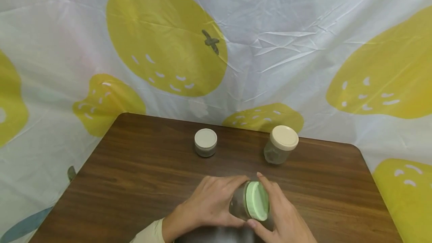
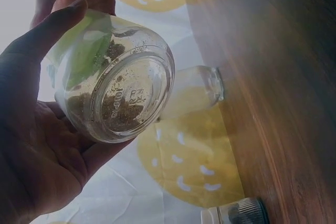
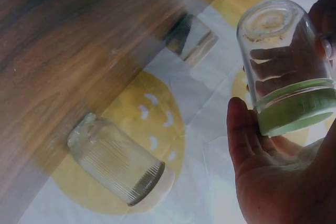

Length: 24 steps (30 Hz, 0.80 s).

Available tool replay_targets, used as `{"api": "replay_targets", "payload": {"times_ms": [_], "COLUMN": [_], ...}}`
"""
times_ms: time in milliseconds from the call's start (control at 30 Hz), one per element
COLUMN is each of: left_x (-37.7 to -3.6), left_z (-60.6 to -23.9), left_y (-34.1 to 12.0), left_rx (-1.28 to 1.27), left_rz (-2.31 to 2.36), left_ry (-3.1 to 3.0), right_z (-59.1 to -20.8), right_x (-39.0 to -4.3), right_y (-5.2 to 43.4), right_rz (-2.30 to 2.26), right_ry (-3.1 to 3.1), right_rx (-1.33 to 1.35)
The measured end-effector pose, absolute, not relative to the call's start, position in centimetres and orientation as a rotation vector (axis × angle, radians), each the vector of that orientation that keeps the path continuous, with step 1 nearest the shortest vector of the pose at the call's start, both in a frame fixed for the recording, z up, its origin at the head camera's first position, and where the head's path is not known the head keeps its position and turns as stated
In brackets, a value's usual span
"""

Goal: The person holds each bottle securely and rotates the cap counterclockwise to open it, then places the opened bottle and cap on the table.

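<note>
Two hands hold one glass jar point(image 1: 241, 201) tilted above the tabletop point(image 1: 135, 175): the left hand point(image 1: 209, 203) curls round its body, the right hand point(image 1: 283, 216) grips the green lid point(image 1: 257, 200). The lid sits on still; unscrewing appears barely begun. Two capped jars point(image 1: 206, 142) stand apart behind.

A makeshift home-style tabletop setup rather than a real kitchen: a dark wood-grain table point(image 1: 141, 168) stands against a creased white plastic sheet printed with big yellow fruits point(image 1: 162, 36), hung as a backdrop from nine round to three o'clock.
</note>
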<state>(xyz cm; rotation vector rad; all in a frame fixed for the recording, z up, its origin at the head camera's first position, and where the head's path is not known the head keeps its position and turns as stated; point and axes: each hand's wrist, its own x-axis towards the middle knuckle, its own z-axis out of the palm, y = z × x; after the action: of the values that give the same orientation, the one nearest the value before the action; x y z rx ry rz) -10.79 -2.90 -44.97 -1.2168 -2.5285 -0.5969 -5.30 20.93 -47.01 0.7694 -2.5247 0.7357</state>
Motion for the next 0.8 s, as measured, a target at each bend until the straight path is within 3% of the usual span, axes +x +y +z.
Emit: {"api": "replay_targets", "payload": {"times_ms": [300, 567, 800], "left_x": [-11.1, -11.1, -11.0], "left_z": [-45.0, -45.0, -45.1], "left_y": [-2.8, -2.8, -2.8], "left_rx": [-1.206, -1.190, -1.184], "left_rz": [-0.552, -0.540, -0.532], "left_ry": [-2.507, -2.504, -2.495], "right_z": [-46.2, -43.5, -43.2], "right_x": [-5.0, -4.5, -4.7], "right_y": [19.2, 17.3, 17.1], "right_rz": [0.978, 0.594, 0.528], "right_ry": [-2.384, -2.852, -2.928], "right_rx": [0.520, -0.177, -0.212]}}
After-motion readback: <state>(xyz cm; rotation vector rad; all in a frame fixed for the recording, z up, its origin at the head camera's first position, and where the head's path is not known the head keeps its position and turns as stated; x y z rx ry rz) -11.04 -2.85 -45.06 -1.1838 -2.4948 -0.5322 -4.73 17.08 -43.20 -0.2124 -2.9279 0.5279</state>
